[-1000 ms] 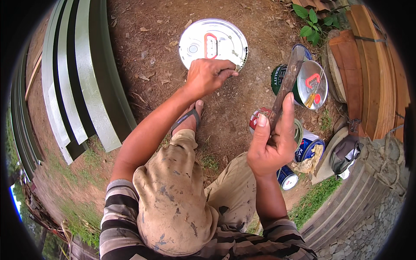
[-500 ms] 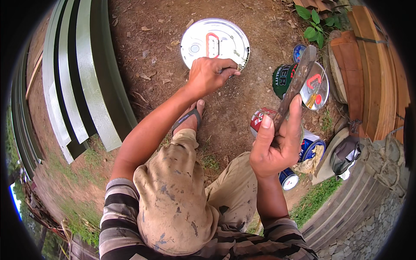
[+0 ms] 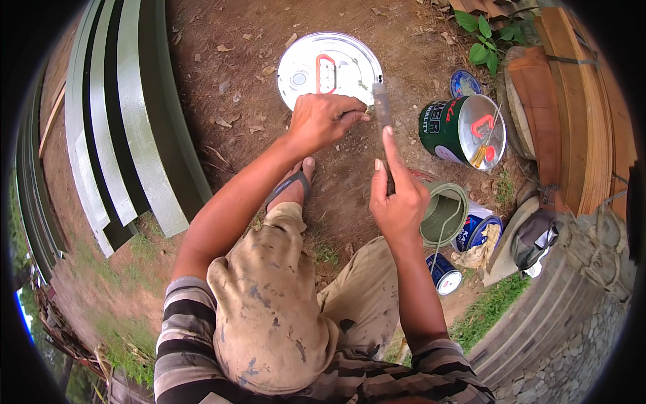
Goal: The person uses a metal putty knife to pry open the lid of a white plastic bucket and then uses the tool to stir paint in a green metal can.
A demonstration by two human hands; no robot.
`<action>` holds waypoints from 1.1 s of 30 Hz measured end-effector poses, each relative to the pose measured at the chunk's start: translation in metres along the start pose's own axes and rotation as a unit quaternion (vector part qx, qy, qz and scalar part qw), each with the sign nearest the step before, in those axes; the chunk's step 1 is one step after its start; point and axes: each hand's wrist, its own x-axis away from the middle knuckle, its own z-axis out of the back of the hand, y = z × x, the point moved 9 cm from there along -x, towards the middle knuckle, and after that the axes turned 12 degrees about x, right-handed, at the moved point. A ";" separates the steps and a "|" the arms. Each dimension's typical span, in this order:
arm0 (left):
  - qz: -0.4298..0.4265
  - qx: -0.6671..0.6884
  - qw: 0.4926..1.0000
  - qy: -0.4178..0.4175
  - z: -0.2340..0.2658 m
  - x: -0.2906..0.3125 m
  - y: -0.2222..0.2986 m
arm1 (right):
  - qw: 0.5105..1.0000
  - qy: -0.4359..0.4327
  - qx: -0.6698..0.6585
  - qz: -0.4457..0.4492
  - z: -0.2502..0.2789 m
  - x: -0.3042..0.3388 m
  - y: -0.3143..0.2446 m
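In front of me stands a large round metal can with a shiny silver top (image 3: 363,60) and a red handle (image 3: 326,73). My left hand (image 3: 321,124) is at the near right rim of this top, thumb and fingers pinched together; what they hold, if anything, is too small to make out. My right hand (image 3: 402,202) is closed round a flat, worn, brown-grey bar (image 3: 381,108), its index finger stretched along it. The bar's far end is upright beside the can's rim, just right of my left fingertips. My palm and fingers hide the bar's lower part.
To the right are a green can (image 3: 441,128) with a paintbrush (image 3: 480,156) on top, an open can of grey-green paint (image 3: 454,219), blue cans (image 3: 443,273) and a rag (image 3: 481,250). Glossy green metal lengths (image 3: 145,114) lie left; boards (image 3: 572,114) are stacked right.
My right hand has swung left and forward, bringing the bar from over the green can to the silver top's rim. The open paint can is now uncovered. My left hand has barely moved.
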 end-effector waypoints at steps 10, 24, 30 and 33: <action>0.008 0.040 0.999 0.016 0.003 0.006 -0.010 | 0.990 0.109 -0.087 -0.021 0.051 0.007 -0.011; -0.059 -0.064 0.990 -0.112 -0.024 -0.002 0.035 | 0.968 0.046 -0.168 -0.181 0.028 0.043 0.025; 0.038 0.012 0.999 0.029 0.020 -0.006 0.035 | 0.961 0.025 -0.160 -0.224 0.022 0.058 0.040; 0.001 0.032 0.999 0.005 0.020 -0.003 0.054 | 0.930 -0.008 -0.218 -0.297 0.007 0.065 0.055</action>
